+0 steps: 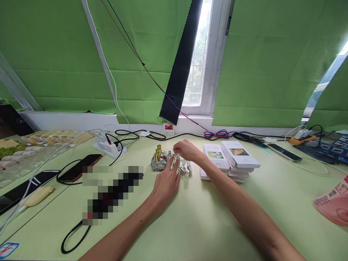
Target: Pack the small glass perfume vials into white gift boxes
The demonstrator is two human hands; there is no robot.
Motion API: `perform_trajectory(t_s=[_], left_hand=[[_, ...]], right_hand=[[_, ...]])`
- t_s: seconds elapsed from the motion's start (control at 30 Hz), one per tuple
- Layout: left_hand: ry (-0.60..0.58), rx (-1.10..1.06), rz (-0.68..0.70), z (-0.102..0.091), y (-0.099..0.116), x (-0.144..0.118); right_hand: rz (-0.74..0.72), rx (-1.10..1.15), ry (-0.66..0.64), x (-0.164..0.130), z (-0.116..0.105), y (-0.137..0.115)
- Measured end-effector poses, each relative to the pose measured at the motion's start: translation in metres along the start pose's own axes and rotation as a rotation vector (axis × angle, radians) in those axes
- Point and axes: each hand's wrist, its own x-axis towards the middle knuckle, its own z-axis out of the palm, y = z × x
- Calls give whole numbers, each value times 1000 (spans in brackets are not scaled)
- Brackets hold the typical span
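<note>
My left hand (164, 183) lies low over the table, fingers stretched out and their tips against small clear glass bottles. From the right, my right hand (187, 150) reaches over and pinches a small glass bottle (176, 156) near its top; the fingers partly cover it. Several slim bottles with silvery caps (186, 171) lie and stand just beneath that hand. Left of them is a group of rounded glass perfume bottles (158, 165) with gold-coloured tops. White boxes with flower pictures (231, 157) are stacked beside my right forearm.
Phones (80, 168) and a white power strip (110, 148) with cables lie at the left, near a pixelated dark object (114, 194). Black cables (247, 139) run along the back edge. Another phone (284, 152) and a pink packet (333, 203) are at the right.
</note>
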Motion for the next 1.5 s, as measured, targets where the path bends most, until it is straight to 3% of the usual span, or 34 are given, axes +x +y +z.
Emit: perform_trajectory(t_s=[0.43,0.9,1.5], left_hand=[[-89,49,-15,-5,2,2],[-112,66,-19,-6,4,2],[-113,67,-7,-8,6,3]], right_hand=[[1,145,75,4,8,8],[-39,64,59,4,10,7],[87,220,74,4,8,7]])
